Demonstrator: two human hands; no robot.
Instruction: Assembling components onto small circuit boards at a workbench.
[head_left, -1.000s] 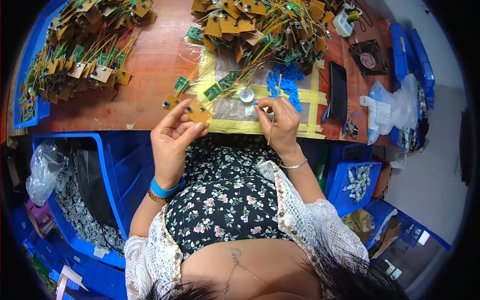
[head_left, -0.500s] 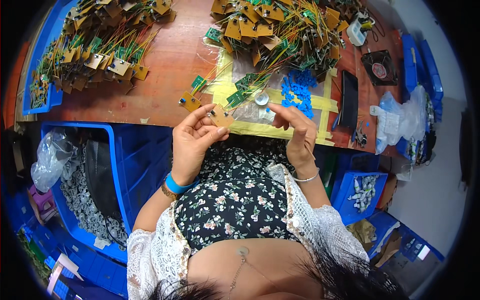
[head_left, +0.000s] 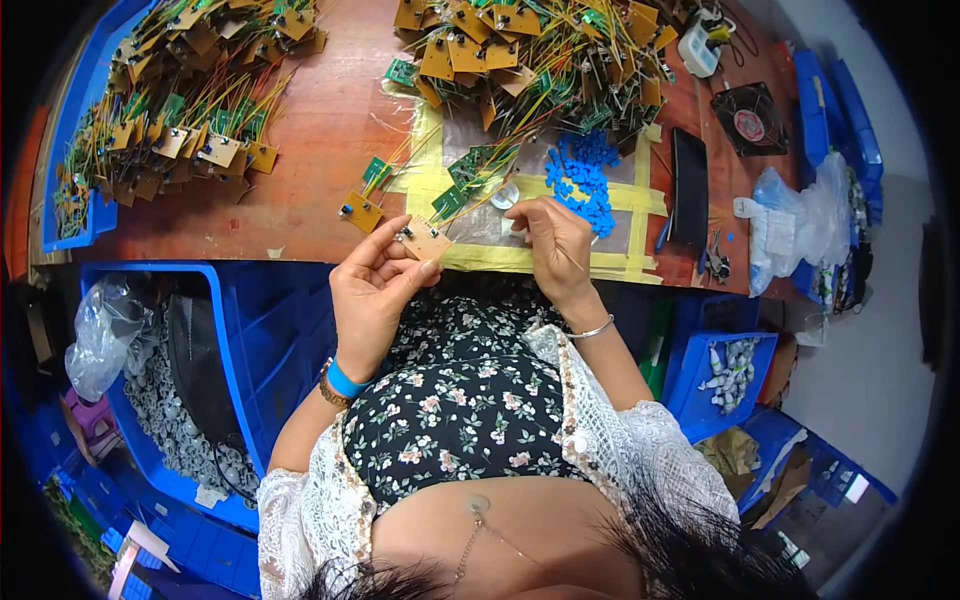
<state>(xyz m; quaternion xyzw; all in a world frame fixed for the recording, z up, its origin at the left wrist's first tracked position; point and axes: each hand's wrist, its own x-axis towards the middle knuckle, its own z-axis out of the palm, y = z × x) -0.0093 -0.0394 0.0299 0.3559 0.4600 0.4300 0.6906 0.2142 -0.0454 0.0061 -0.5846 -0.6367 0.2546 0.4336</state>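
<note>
My left hand (head_left: pixel 372 285) pinches a small tan circuit board (head_left: pixel 426 240) by its edges, between thumb and fingers. Small black parts stand on the board's face. My right hand (head_left: pixel 556 248) is closed, its fingertips pressed together beside a small round white dish (head_left: pixel 505 195). Whatever those fingertips hold is hidden; a thin pale sliver shows along the hand's lower side. Left of the held board lies another tan board (head_left: pixel 361 211) with a blue-tipped part. Green circuit boards (head_left: pixel 449 203) with coloured wires lie just beyond. Little blue plastic pieces (head_left: pixel 583 180) are heaped past my right hand.
Wired boards pile up at the back (head_left: pixel 490 52) and in a blue tray (head_left: pixel 75 236) at left. To the right are a black phone-like slab (head_left: pixel 687 188), a fan (head_left: pixel 750 120) and a plastic bag (head_left: pixel 780 225). A blue bin (head_left: pixel 225 340) stands below the table's left edge.
My right hand has moved left toward the white dish, and its spread fingers have closed into a pinch. My left hand still holds the board. The whole view has shifted slightly.
</note>
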